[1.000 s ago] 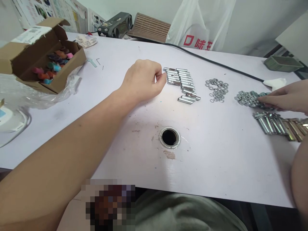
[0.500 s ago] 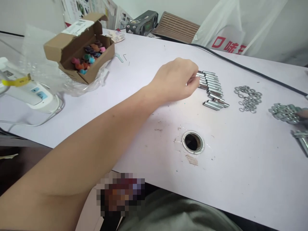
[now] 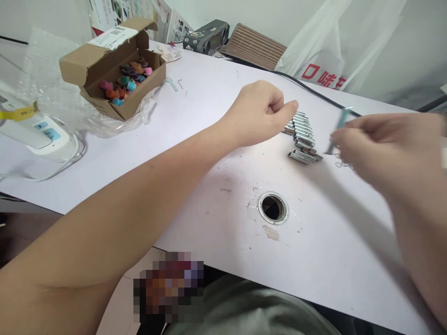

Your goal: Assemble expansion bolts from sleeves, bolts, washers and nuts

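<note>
My left hand (image 3: pixel 260 111) hovers at the near left of a row of shiny metal tubes (image 3: pixel 303 130). Its fingers are curled in and the thumb points right; whatever may lie inside the curl is hidden. Over to the right, my right hand (image 3: pixel 384 144) is raised above the table and blurred by motion. Between its thumb and fingers it pinches a slim metal bolt (image 3: pixel 338 125), tilted, with one wider end up. Small metal rings (image 3: pixel 342 164) show partly beneath that hand, which covers the others.
A round cable hole (image 3: pixel 273 208) pierces the white table. An open cardboard box (image 3: pixel 139 100) of colourful small pieces stands on bubble wrap at the left, near a white device (image 3: pixel 52 139). A black cable (image 3: pixel 307 88) and a plastic bag (image 3: pixel 335 51) lie along the back.
My right hand has come in from the right edge and now holds a bolt. My left thumb has shifted to point out rightward. The view has turned slightly.
</note>
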### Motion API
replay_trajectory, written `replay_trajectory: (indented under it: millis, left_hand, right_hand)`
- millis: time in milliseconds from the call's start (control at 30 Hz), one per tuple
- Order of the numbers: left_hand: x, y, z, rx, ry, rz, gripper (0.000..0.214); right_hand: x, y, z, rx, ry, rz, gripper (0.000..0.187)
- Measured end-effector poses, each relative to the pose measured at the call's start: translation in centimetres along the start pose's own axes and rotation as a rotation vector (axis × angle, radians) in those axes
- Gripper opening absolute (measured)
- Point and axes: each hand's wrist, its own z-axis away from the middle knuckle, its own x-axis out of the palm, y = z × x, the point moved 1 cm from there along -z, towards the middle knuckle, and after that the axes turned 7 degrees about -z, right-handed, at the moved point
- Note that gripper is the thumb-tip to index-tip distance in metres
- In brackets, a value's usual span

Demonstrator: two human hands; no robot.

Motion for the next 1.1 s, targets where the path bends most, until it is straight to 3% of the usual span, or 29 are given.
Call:
replay_trajectory:
  millis: [100, 200, 300, 400, 533, 633, 833, 1100]
  left_hand:
    - [0.2, -0.1, 0.2, 0.041, -0.187, 0.306, 0.045]
    - [-0.2, -0.8, -0.1, 0.094, -0.171, 0.438, 0.044]
    - [-0.9, -1.5, -0.3, 0.042, -0.091, 0.393, 0.028]
    - [-1.5, -2.3, -0.6, -0.029, -0.002, 0.254, 0.014]
    - [-1.0, -4.3, -1.1, -0.111, -0.013, 0.156, 0.011]
    - [-0.6, -5.4, -1.4, -0.136, -0.059, 0.11, 0.016]
    - [-0.9, -5.4, -1.4, -0.155, -0.067, 0.059, 0.02]
    - [-0.5, -5.5, -1.7, -0.124, -0.005, 0.016, 0.027]
  right_hand:
    - [4.1, -5.3, 0.1, -0.06, -0.117, -0.252, 0.02]
    - [6.0, -6.9, -0.6, -0.165, -0.166, -0.388, 0.017]
    - [5.7, -6.1, -1.2, -0.29, -0.25, -0.398, 0.017]
    - [3.6, -4.6, -1.9, -0.311, -0.271, -0.278, 0.021]
    - [-0.3, -2.1, -4.0, -0.061, -0.096, 0.143, 0.021]
    - [-1.9, 0.0, -5.7, 0.15, -0.094, 0.369, 0.025]
    - [-1.1, 2.8, -7.3, 0.228, -0.249, 0.421, 0.026]
    - [0.0, 4.3, -8.2, 0.26, -0.277, 0.317, 0.029]
